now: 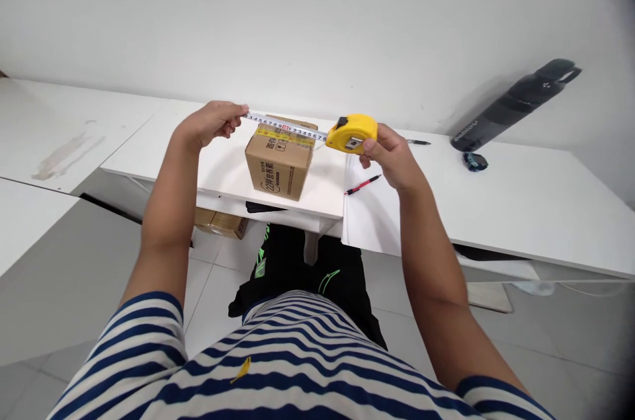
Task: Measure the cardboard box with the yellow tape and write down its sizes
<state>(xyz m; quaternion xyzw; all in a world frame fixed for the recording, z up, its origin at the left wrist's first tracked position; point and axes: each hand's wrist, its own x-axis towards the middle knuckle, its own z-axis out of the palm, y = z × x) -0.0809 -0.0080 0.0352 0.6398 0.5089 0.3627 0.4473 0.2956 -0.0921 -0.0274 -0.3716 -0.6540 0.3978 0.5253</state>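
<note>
Tape blade drawn out across the top of the box, frame centre; can't tell if touching. Left hand pinches its end, right hand clamped round the yellow tape measure, right of centre. Stretching looks done; any reading seems unrecorded: red pen lies unheld on paper, no writing made out.

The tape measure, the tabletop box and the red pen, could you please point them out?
Tape measure (358,130): head view, yellow case.
Tabletop box (278,170): head view, near face.
Red pen (363,184): head view, barrel.
</note>
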